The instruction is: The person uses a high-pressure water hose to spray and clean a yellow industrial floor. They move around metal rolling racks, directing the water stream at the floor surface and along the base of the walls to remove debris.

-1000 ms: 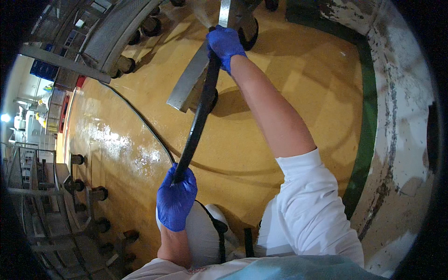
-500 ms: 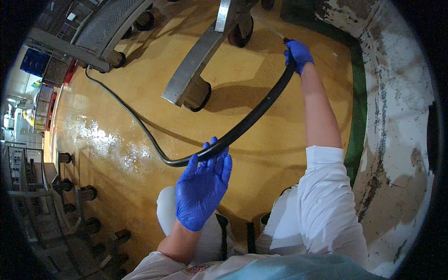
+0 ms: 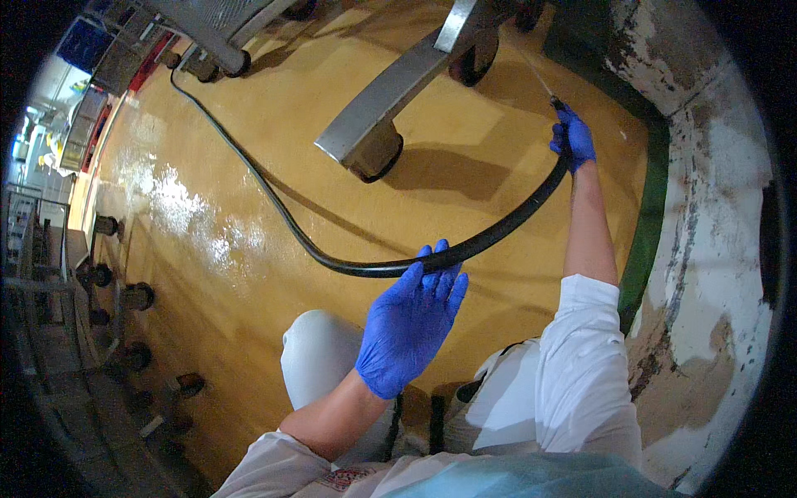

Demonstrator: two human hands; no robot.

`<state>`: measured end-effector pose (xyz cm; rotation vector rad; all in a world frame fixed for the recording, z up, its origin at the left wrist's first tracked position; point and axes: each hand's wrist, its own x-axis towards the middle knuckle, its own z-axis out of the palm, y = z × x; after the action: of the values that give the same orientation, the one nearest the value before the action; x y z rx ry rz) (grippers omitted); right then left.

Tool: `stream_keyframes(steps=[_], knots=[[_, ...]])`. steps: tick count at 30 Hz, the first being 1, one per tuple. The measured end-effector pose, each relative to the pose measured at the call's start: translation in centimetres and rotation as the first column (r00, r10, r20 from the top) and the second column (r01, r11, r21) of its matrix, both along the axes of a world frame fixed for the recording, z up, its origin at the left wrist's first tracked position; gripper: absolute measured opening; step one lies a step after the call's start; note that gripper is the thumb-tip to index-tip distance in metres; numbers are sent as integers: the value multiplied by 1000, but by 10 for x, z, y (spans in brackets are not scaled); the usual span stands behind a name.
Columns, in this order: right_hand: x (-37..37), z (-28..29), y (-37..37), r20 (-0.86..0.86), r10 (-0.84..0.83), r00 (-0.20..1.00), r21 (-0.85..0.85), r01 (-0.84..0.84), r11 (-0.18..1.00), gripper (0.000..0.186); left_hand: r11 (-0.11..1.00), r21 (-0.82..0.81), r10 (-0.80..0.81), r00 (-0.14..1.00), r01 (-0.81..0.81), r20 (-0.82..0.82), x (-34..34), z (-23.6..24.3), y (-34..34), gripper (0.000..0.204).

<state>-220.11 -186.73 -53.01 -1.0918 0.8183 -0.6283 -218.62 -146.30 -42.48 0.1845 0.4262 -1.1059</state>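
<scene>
A thick black hose (image 3: pixel 513 219) curves across in front of me above the floor. Its far right end is gripped in my right hand (image 3: pixel 576 139), in a blue glove with the fingers wrapped round it. A short dark nozzle (image 3: pixel 557 102) pokes out beyond that hand, and a thin jet of water (image 3: pixel 539 76) leaves it toward the far left. My left hand (image 3: pixel 409 332), also gloved in blue, is palm up and loosely holds the hose's middle, which lies across its fingers. From there the hose runs away to the far left.
A metal frame leg (image 3: pixel 390 100) on casters (image 3: pixel 475 66) stands ahead. More wheeled racks (image 3: pixel 217 37) are at the far left, and others (image 3: pixel 50 315) at near left. The yellow floor (image 3: pixel 191 224) shines wet. A stained white wall (image 3: pixel 706 241) with a green floor border (image 3: pixel 650 224) rises at right.
Both hands have shifted right with the hose, the right one also slightly nearer to me. The view has shifted, so the metal frame leg appears farther right.
</scene>
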Motion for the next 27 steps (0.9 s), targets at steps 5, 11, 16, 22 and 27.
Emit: stream_keyframes(steps=[5,11,16,22,27], knots=[[-9,-2,-4,-59,9,998,11,-8,1000,25,1000,15,-15,1000,15,9,-4,0,-5,30],[-22,0,-12,-56,104,993,16,-103,995,22,1000,7,-23,999,24,-25,-6,-2,-9,26],[-14,10,-1,-127,51,991,21,-49,999,23,1000,16,-9,998,10,-58,-3,-4,-8,24],[-6,46,-8,-225,-11,974,-139,-21,990,25,999,36,-5,999,6,-45,-1,5,-5,22],[7,142,20,-307,155,939,-357,-264,896,37,997,75,16,992,-6,-124,1,8,6,16]])
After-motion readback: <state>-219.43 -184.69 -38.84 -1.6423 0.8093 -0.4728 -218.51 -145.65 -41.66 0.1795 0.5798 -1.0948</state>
